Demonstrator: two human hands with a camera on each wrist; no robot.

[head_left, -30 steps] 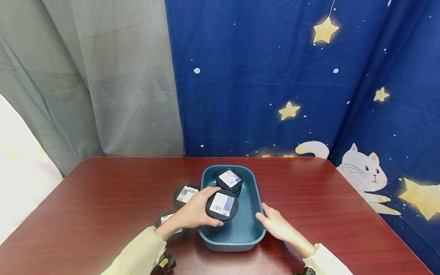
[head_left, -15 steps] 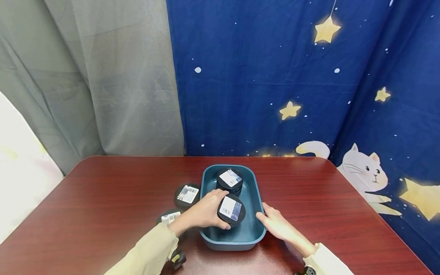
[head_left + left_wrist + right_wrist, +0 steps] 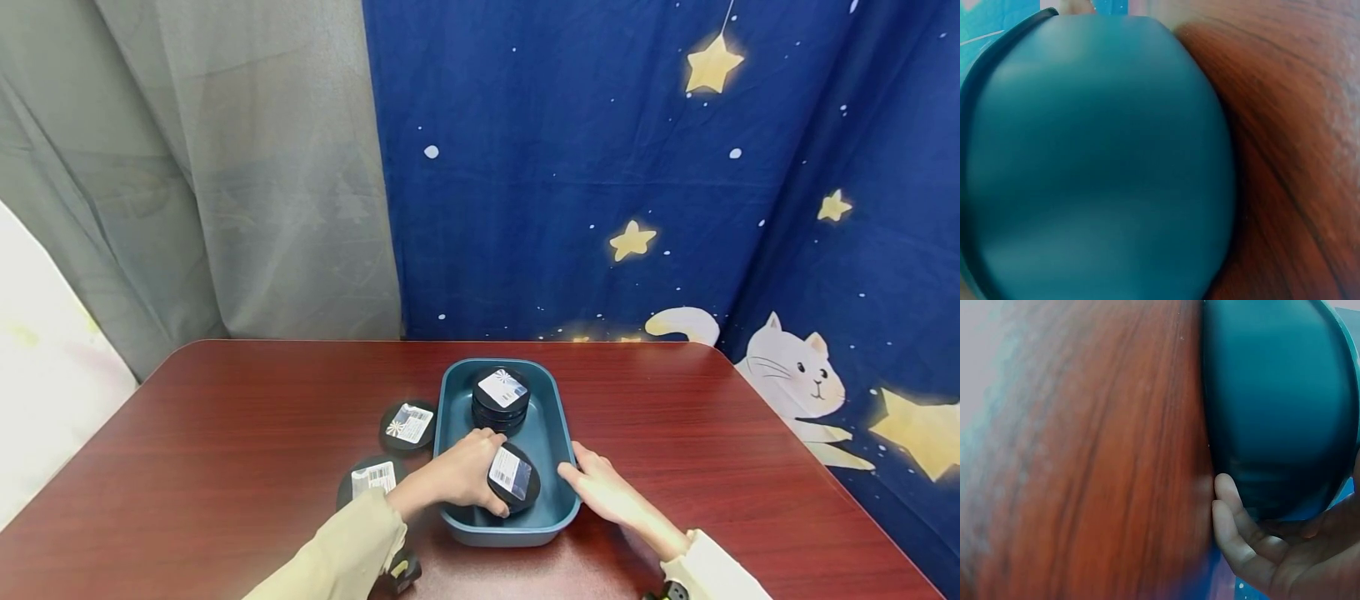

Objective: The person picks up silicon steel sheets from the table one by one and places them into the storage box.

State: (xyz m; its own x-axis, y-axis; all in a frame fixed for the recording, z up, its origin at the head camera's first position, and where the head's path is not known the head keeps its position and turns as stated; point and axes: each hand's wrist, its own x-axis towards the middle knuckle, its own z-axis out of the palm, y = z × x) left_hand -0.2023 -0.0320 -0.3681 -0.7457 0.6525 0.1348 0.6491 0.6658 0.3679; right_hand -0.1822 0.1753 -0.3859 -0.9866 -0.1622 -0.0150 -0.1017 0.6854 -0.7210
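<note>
Red-brown counter (image 3: 262, 417), blue bin (image 3: 517, 537) on it. Left-hand grip (image 3: 467, 472) closed round held tin (image 3: 514, 477), tilted, inside bin's near half; floor contact unclear. Right-hand grip (image 3: 604, 492) pinches bin's right wall. Tin stack (image 3: 500, 400) at bin's far end. Loose black tins (image 3: 408, 423) on counter, left of bin.

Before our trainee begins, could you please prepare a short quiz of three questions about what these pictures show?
1. What does the right hand touch? A) the curtain; B) the blue tub; C) a label.
2. How many round black containers are visible on the table, outside the tub?
3. True or false: the left hand holds nothing.

Key: 1. B. 2. Two. 3. False: it grips a labelled black container.
</note>
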